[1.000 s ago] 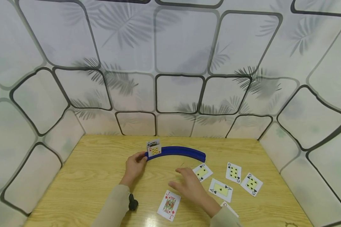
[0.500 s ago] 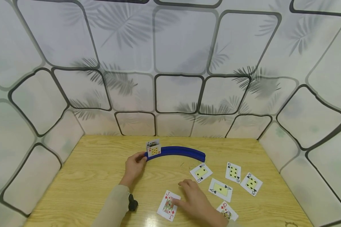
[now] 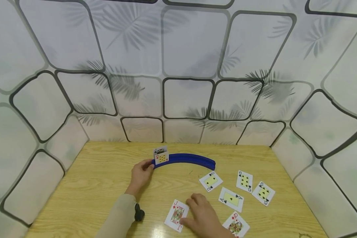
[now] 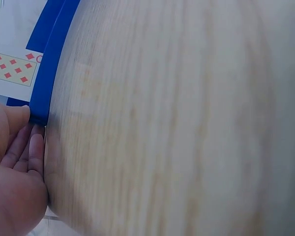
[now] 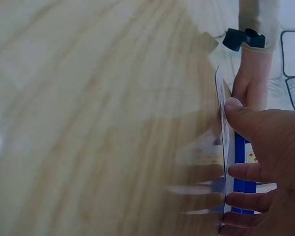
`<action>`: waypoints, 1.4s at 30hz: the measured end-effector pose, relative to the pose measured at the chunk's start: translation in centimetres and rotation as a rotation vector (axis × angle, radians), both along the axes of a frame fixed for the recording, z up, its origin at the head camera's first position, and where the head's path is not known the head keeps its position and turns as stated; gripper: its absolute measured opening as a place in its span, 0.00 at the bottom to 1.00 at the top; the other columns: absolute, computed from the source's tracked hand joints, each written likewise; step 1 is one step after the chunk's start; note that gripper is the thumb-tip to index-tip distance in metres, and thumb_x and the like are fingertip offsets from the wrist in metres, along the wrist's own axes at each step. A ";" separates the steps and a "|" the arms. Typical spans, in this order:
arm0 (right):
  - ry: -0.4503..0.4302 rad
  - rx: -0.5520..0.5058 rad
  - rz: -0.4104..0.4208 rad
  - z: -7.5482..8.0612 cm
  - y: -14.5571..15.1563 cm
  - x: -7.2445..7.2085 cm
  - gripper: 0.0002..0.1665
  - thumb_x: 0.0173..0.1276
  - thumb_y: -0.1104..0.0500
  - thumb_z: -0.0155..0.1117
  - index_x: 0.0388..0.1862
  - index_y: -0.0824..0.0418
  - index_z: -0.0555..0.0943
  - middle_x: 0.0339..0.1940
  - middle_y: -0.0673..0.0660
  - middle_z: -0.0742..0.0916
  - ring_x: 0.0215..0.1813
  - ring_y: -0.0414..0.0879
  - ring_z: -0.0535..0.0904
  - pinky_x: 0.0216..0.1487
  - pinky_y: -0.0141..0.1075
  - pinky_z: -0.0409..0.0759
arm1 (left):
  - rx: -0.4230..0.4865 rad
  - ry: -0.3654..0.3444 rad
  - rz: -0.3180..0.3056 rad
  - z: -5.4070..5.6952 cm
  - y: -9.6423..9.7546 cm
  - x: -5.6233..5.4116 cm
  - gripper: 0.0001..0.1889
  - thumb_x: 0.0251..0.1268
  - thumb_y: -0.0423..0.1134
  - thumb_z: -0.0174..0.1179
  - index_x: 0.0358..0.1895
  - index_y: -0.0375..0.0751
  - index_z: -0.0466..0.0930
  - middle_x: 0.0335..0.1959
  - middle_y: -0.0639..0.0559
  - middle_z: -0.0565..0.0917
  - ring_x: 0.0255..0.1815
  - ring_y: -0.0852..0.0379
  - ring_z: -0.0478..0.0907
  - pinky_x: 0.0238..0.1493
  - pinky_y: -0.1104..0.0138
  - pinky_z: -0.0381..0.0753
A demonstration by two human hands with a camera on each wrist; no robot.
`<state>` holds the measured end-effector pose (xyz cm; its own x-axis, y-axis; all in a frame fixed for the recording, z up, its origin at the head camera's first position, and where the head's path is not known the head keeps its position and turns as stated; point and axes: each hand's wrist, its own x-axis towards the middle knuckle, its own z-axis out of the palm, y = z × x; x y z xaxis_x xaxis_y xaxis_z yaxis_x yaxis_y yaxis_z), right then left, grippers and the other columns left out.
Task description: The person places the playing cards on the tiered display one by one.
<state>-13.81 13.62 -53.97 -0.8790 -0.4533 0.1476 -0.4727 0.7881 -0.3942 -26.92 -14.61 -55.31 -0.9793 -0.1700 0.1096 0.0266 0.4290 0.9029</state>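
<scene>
My left hand holds the left end of a curved blue card holder, thumb in front and fingers behind. Two cards stand in that end: a diamond-suit playing card in front and a face card partly hidden behind it. Low over the table, my right hand is at the right side of the jack of diamonds, which lies face up. Its thumb touches the card near the lower right corner, while the other fingers are spread beside the right edge, tips near the table.
Right of my right hand lie several face-up cards: the queen of diamonds, ace of clubs, two of spades, a black-suit card and another black-suit card. A patterned wall stands behind the wooden table.
My right hand has moved down toward the front, from beside the two of spades to the jack of diamonds, uncovering more of the queen. My left hand and the card holder have stayed put.
</scene>
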 end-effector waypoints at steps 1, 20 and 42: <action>0.012 0.008 0.004 0.0 -0.1 0.0 0.39 0.64 0.32 0.73 0.60 0.60 0.82 0.63 0.63 0.81 0.67 0.60 0.77 0.67 0.58 0.79 | -0.005 0.005 -0.002 0.0 0.0 0.0 0.15 0.76 0.31 0.62 0.61 0.33 0.85 0.58 0.36 0.88 0.58 0.40 0.85 0.61 0.48 0.84; 0.049 0.053 0.044 0.7 0.2 -0.5 0.30 0.68 0.42 0.73 0.62 0.57 0.85 0.66 0.69 0.82 0.68 0.68 0.77 0.66 0.66 0.77 | 0.004 -0.006 -0.005 0.1 0.1 0.0 0.15 0.75 0.31 0.63 0.61 0.33 0.85 0.58 0.36 0.88 0.58 0.40 0.85 0.62 0.48 0.83; -0.004 0.014 -0.006 1.2 -0.5 -1.1 0.35 0.56 0.41 0.81 0.54 0.62 0.86 0.65 0.68 0.82 0.68 0.66 0.77 0.66 0.65 0.77 | -0.005 0.003 0.008 0.3 0.1 0.2 0.14 0.75 0.29 0.62 0.60 0.32 0.86 0.56 0.35 0.88 0.57 0.40 0.85 0.60 0.49 0.84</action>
